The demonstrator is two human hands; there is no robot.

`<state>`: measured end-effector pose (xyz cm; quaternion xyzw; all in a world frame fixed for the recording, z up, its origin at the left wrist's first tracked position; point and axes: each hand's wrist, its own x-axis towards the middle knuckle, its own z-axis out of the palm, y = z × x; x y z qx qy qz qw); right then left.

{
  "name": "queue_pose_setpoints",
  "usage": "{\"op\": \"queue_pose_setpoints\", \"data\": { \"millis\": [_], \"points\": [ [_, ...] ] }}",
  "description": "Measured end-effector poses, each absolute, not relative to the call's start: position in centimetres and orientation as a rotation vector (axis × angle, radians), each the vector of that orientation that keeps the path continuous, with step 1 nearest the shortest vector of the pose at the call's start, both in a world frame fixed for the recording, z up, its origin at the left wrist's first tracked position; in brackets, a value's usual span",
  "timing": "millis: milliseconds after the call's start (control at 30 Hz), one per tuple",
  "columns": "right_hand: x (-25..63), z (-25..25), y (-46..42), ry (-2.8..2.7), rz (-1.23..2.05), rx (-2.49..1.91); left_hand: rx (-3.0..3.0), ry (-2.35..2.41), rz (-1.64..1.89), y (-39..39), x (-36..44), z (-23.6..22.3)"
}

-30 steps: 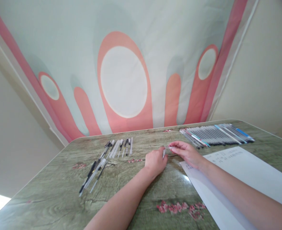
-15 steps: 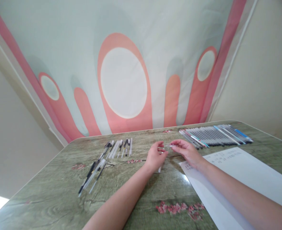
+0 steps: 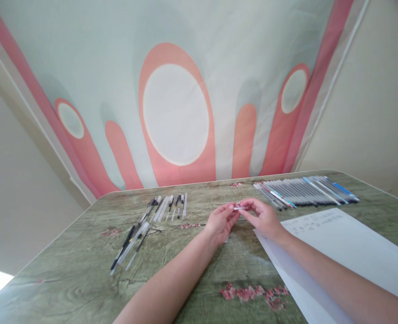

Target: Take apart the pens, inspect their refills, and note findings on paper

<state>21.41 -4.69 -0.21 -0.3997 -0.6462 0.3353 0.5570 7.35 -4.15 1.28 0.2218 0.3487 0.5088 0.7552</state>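
My left hand point(image 3: 222, 221) and my right hand point(image 3: 259, 217) meet above the middle of the table, fingertips pinched together. Between them is a small whitish, see-through pen part point(image 3: 239, 208); its exact kind is too small to tell. A pale clear end of something point(image 3: 226, 240) shows just under my left palm, and I cannot tell whether that hand grips it. Left of my hands lie loose pen parts point(image 3: 161, 210), clear barrels, dark tips and refills. A few more dark and clear pieces point(image 3: 133, 243) lie slanted nearer to me.
A row of pens point(image 3: 296, 191) lies side by side at the back right, some with blue or teal colour. White paper point(image 3: 341, 252) with handwriting lies under my right forearm. The wood-patterned table point(image 3: 80, 261) with flower prints ends against a patterned wall hanging point(image 3: 175, 112).
My hands have closed together; the left fingers, apart before, now pinch at the small piece that the right hand was holding. The loose parts and the pen row stay put.
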Motion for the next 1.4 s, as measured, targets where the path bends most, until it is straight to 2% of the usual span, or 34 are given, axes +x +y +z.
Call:
{"op": "queue_pose_setpoints", "data": {
  "millis": [267, 767, 933, 1133, 1400],
  "points": [
    [21.4, 1.0, -5.3, -1.62, 0.621, -0.951, 0.437, 0.703, 1.057, -4.2, 7.3, 1.1],
    [21.6, 0.9, -5.3, -1.588, 0.589, -0.971, 0.458, 0.652, 1.016, -4.3, 7.3, 1.1],
    [21.6, 0.5, -5.0, -1.526, 0.663, -0.996, 0.497, 0.72, 1.049, -4.3, 7.2, 1.2],
    [21.6, 0.2, -4.7, -1.368, 0.929, -1.014, 0.548, 0.759, 1.067, -4.2, 7.2, 1.2],
    [21.7, -0.7, -4.2, -1.141, 1.128, -0.929, 0.579, 0.783, 1.043, -4.2, 7.1, 1.3]
  ]
}}
